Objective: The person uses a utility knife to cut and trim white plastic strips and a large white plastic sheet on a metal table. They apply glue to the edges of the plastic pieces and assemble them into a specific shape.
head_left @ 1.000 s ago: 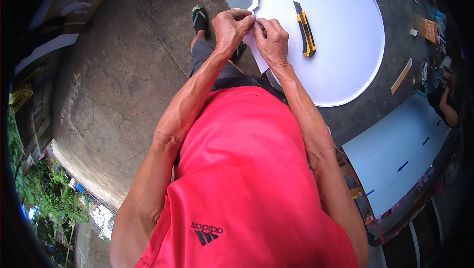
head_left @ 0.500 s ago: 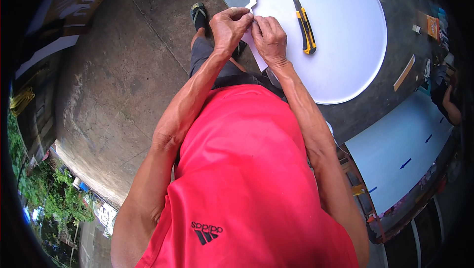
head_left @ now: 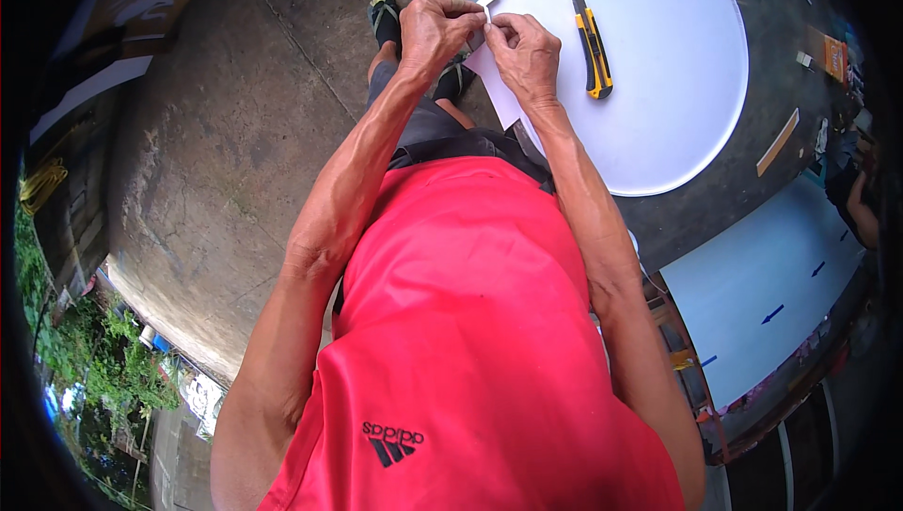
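My left hand [head_left: 440, 29] pinches a narrow white strip [head_left: 487, 9] at the upper left edge of a large white board [head_left: 640, 144] with a rounded outline and raised rim. Beside it, my right hand [head_left: 525, 56] has thumb and fingers closed on that same strip, its fingertips close to the left hand's. A yellow and black utility knife [head_left: 594, 55], blade showing, lies on the board just right of my hands. A flat white piece [head_left: 497, 86] sticks out under my right hand along the board's left edge.
The board lies on a dark grey worktop [head_left: 696, 233] with a wooden strip [head_left: 777, 142] and a small orange pack [head_left: 833, 58]. A pale blue sheet [head_left: 752, 313] is at lower right. Another person's arm [head_left: 861, 205] shows at far right. Concrete floor [head_left: 207, 163] fills the left.
Both hands appear a little higher in the picture, still pinching the strip. The board, knife and worktop sit slightly further right in view; more of the feet shows below the hands.
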{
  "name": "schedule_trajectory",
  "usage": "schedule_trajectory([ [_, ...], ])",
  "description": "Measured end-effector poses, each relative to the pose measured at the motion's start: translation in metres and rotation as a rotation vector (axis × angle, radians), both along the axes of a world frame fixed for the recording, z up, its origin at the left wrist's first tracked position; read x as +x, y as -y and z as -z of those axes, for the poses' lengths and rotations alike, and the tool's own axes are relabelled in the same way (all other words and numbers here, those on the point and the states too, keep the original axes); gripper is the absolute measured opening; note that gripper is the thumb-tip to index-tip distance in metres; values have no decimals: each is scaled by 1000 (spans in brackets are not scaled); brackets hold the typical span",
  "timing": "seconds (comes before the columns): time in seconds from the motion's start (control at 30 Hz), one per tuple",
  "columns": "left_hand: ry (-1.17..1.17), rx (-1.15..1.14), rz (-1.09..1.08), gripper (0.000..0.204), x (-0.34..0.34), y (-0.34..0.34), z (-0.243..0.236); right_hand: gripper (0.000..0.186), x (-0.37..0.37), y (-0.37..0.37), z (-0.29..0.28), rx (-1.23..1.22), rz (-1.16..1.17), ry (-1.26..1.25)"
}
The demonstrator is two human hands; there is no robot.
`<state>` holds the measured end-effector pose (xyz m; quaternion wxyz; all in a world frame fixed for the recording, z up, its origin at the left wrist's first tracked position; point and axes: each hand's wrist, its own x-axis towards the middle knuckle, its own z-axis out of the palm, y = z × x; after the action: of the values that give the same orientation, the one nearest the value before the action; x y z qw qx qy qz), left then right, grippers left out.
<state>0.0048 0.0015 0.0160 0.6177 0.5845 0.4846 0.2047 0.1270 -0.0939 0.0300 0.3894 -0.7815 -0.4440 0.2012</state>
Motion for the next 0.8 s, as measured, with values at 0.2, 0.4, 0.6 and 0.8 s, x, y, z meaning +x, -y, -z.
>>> schedule_trajectory([
  [0.2,27,-72,-83,23,-4,3,-9,16,2,-2,-2,-107,62,-123],
  [0.4,37,-101,-84,23,-7,7,-12,13,1,0,0,-70,86,-149],
  [0.6,-8,-38,-32,22,-2,5,-10,13,0,0,1,-59,84,-141],
  [0.8,2,-90,65,27,-7,0,-12,13,0,2,2,-47,70,-84],
])
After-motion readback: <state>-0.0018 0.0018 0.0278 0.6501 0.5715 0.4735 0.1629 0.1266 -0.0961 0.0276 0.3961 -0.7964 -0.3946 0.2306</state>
